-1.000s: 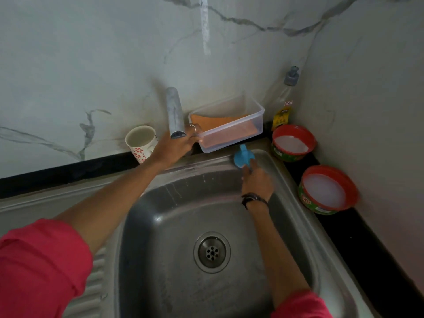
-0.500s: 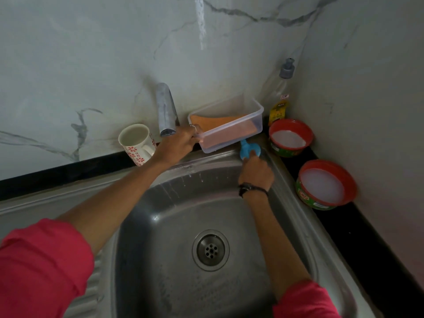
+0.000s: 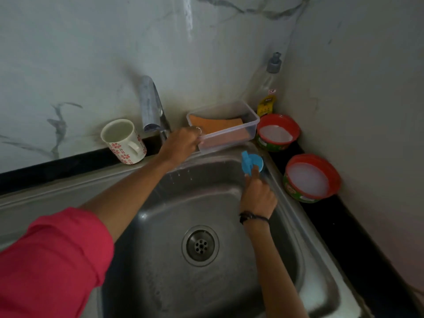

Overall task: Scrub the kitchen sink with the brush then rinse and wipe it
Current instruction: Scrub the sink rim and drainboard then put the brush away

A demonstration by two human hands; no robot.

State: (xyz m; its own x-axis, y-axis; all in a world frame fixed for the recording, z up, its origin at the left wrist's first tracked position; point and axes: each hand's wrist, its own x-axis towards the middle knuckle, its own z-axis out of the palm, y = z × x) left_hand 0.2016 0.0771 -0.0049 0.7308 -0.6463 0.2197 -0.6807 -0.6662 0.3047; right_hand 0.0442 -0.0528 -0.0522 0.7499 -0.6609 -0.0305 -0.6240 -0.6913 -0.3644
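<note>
**Scrubbing the far right corner of the sink**

Right hand [image 3: 258, 195] clenched round blue brush [image 3: 251, 162], head at sink [image 3: 305, 249] rim just beyond fingertips. Left hand [image 3: 183, 143] grasping clear plastic container [image 3: 251, 125] at near-left corner, beside tap [image 3: 150, 104]. Advised: short firm strokes along the corner seam; container held off the rim.

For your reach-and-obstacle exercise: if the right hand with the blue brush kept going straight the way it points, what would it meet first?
The right hand points up toward the sink's far right corner. The blue brush already looks to be at the rim there; beyond it, probably the clear plastic container, though depth is unclear.
</note>
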